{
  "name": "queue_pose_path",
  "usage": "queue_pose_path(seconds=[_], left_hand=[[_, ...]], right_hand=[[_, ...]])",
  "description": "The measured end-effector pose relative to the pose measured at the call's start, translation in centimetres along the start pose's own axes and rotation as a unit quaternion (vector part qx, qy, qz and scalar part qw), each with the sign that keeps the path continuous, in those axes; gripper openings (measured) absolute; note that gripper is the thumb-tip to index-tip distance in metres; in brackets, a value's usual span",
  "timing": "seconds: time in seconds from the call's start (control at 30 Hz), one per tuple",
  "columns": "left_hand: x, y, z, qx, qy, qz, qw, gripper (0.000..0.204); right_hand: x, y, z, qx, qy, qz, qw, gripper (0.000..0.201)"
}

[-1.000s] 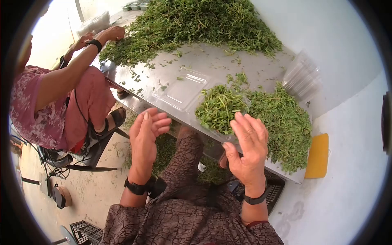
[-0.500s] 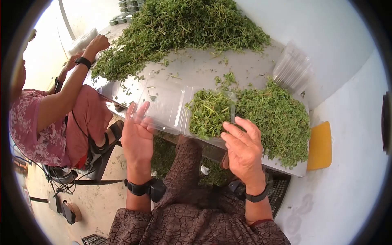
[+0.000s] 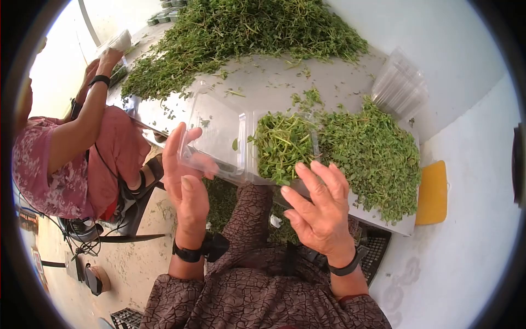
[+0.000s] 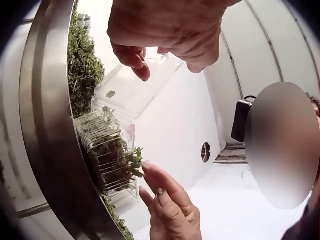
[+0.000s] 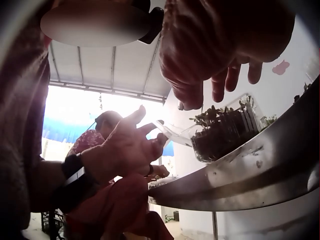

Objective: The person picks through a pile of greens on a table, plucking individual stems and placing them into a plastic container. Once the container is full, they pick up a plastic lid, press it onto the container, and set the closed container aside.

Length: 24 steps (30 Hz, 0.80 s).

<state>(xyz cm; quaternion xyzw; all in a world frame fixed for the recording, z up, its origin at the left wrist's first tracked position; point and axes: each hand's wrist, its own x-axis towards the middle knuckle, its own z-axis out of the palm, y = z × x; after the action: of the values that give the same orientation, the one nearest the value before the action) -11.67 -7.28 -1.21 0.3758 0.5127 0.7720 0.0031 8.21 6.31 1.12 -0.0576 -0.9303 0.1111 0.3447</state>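
A clear plastic box [image 3: 253,159] stands at the table's near edge in the head view, its base filled with green sprigs [image 3: 282,143]. Its hinged lid [image 3: 216,131] is raised to the left, seen also in the left wrist view as a clear lid [image 4: 132,92]. Behind and under that lid is my left hand [image 3: 189,186], fingers spread and loosely bent. My right hand [image 3: 323,216] has its fingers extended at the box's near right corner, fingertips close to the sprigs; whether they touch is unclear. In the right wrist view the box [image 5: 220,137] sits on the metal edge below my right hand [image 5: 220,45].
A large heap of greens [image 3: 257,33] covers the back of the table [image 3: 263,77]. A smaller pile [image 3: 378,164] lies right of the box, before stacked clear containers [image 3: 400,85]. A yellow board [image 3: 433,192] stands by the wall. Another person [image 3: 71,142] sits at the left.
The box's lid has come up from lying nearly flat on the table. My left hand has moved up to the lid, and my right hand has shifted slightly left and down.
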Motion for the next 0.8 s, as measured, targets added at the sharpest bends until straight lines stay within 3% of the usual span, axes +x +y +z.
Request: queue_pose_path(seconds=[0.37,0.53,0.73,0.8], left_hand=[[-0.2,0.6,0.7,0.063,-0.007,0.039,0.997,0.091],[-0.2,1.5,1.5,0.046,-0.053,0.040,0.997,0.086],[0.0,0.1,1.9,0.061,-0.068,0.055,0.994,0.080],[0.1,-0.3,2.2,0.049,-0.071,0.051,0.995,0.078]], right_hand=[[1.6,0.1,0.8,-0.053,-0.038,0.026,0.998,0.040],[2.0,0.3,0.1,-0.052,-0.059,0.025,0.997,0.039],[0.3,1.6,0.0,-0.031,0.066,0.042,0.996,0.039],[-0.7,1.8,0.1,0.022,0.075,0.140,0.987,0.036]])
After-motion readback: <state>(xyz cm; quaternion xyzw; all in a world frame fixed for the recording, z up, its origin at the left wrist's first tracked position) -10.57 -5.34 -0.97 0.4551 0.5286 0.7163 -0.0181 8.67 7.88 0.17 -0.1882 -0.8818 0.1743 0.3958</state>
